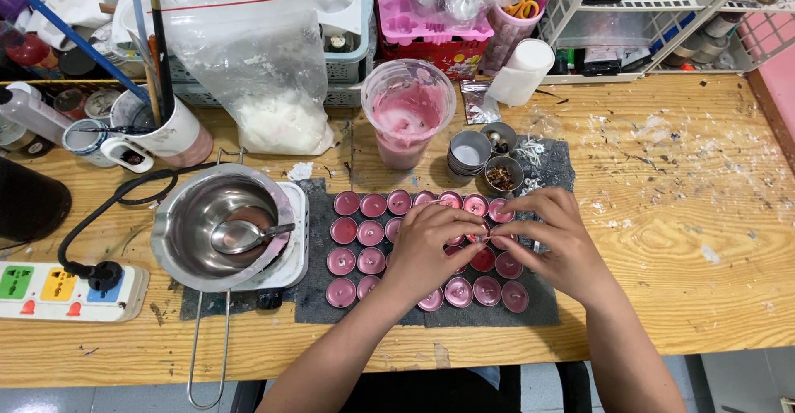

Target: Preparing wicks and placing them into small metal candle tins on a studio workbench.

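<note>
Centrally, both hands meet over the small round pink wax-filled tealight cups [370, 232] on the dark mat [319, 297] on the wooden desk [679, 239]. Left hand [426, 247] and right hand [551, 239] pinch closed on a thin wick [489, 236] directly between their fingertips, equally near.

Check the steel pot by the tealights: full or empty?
Empty: the steel pot shows bare metal inside, holding only a spoon.
</note>
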